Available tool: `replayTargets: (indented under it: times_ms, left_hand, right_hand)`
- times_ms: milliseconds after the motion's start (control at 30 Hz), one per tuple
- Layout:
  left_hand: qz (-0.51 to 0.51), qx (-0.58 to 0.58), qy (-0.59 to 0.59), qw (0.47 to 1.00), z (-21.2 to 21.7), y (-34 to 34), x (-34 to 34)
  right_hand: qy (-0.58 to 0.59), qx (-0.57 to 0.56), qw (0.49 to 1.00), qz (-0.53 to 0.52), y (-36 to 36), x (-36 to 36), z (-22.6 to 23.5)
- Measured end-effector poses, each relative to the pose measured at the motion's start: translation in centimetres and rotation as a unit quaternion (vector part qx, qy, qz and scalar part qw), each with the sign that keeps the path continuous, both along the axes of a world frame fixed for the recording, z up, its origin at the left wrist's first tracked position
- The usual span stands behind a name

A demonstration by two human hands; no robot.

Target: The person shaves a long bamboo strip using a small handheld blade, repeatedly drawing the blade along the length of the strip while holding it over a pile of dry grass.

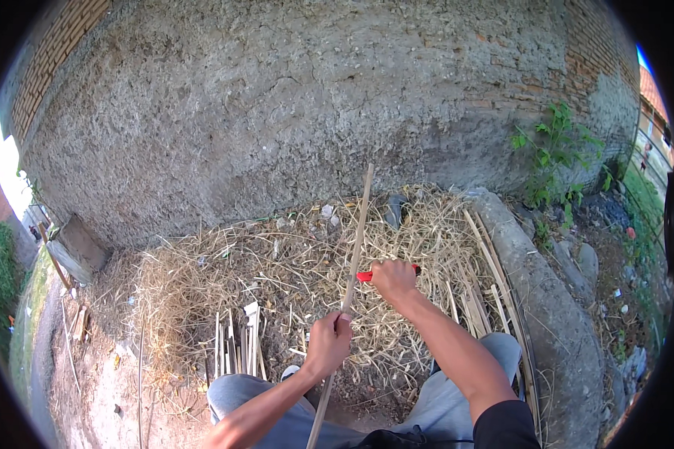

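A long, narrow pale wooden strip, perhaps bamboo, slants up from between my knees toward the wall. My left hand is closed around it at about mid-length, thumb on top. Just above and to the right, my right hand grips a red-handled cutter knife. Its left end meets or nearly meets the strip; the blade cannot be made out. Cut strips lie by my left knee, and another bundle of strips rests by my right knee.
Curly pale shavings cover the ground ahead of me. Behind them rises a rough grey wall. A curved concrete edge runs along the right, with a green plant beyond it. A concrete block stands at the left.
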State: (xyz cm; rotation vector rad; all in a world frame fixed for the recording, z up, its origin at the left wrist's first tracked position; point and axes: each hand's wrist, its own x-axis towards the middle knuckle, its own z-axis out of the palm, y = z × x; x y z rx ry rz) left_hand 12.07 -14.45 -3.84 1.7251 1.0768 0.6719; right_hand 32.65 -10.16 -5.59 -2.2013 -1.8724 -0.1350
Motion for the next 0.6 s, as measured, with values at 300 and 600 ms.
replayTargets:
  times_ms: [300, 600]
  left_hand:
    - [-0.014, -0.002, -0.009, 1.000, 0.9, -0.5, -0.6]
    - [-0.009, -0.013, -0.025, 1.000, 1.7, -0.3, -1.3]
  right_hand:
    - [-0.013, 0.024, 0.999, -0.022, 0.8, 1.8, 1.7]
    - [-0.009, 0.049, 0.999, 0.016, 2.6, 1.0, 2.5]
